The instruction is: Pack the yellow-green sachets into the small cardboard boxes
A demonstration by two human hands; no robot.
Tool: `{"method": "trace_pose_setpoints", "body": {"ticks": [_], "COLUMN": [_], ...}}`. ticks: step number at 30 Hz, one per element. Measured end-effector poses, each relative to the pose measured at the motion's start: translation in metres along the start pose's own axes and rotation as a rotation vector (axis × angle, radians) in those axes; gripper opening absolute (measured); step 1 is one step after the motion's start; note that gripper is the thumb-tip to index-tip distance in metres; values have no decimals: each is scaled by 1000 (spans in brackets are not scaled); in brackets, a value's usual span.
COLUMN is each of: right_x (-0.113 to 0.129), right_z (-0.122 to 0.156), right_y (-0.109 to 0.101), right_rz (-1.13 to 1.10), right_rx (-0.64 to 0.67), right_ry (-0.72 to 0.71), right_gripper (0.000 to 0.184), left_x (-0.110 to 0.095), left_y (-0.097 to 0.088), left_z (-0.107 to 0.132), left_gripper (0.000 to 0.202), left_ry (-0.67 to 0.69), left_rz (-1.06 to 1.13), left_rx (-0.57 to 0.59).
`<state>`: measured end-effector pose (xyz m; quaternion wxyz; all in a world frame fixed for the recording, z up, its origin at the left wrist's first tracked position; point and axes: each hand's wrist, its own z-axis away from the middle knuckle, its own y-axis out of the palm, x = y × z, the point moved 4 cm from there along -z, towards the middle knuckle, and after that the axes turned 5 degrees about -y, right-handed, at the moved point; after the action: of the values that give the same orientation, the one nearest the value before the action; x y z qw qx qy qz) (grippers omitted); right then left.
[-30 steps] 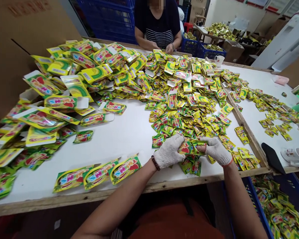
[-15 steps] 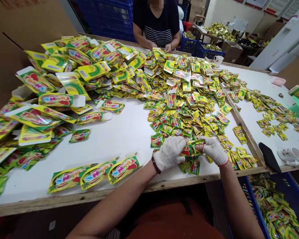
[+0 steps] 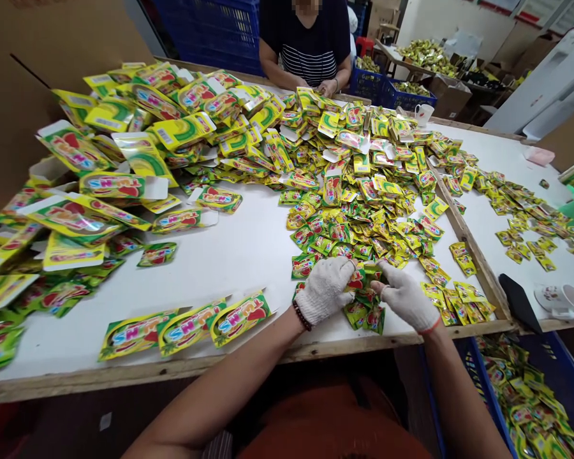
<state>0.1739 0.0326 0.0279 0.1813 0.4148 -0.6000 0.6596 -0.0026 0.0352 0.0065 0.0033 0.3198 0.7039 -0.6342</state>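
Observation:
My left hand [image 3: 329,288], in a white knit glove with a beaded bracelet at the wrist, is closed around a small printed candy box [image 3: 357,276]. Gloved as well, my right hand [image 3: 406,294] has its thumb and fingers pinched at the right end of that box. Whatever lies between those fingertips is mostly hidden. Below both hands rest green candy sachets [image 3: 366,317]. Beyond them spreads a heap of small yellow and green sachets [image 3: 377,229]. To the left, three printed candy boxes [image 3: 186,325] lie overlapping in a row near the table's front edge.
A tall pile of open-ended boxes [image 3: 138,134] covers the back left. A wooden strip [image 3: 473,255] divides the table, with a mug [image 3: 557,298] and a black flat object [image 3: 519,303] right of it. A blue crate [image 3: 562,360] holds sachets below. Across sits another person [image 3: 309,57].
My right fingers have shifted slightly at the box's end, and the green sachet seen in them earlier is now mostly hidden. The view has shifted a little.

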Motion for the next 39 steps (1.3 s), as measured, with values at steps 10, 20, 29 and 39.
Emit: {"method": "trace_pose_setpoints", "body": {"ticks": [10, 20, 29, 39], "right_x": [16, 13, 7, 21], "right_z": [-1, -1, -4, 17], "right_y": [-6, -12, -1, 34], "right_rz": [39, 40, 93, -644], "right_rx": [-20, 81, -39, 277], "right_ry": [3, 14, 39, 286], "right_gripper": [23, 22, 15, 45], "left_x": [-1, 2, -7, -6], "left_y": [4, 2, 5, -11], "left_z": [5, 4, 6, 12], "left_gripper": [65, 68, 65, 45], "left_ry": [103, 197, 66, 213], "left_rz": [60, 2, -39, 18], "left_rx": [-48, -50, 21, -210]}}
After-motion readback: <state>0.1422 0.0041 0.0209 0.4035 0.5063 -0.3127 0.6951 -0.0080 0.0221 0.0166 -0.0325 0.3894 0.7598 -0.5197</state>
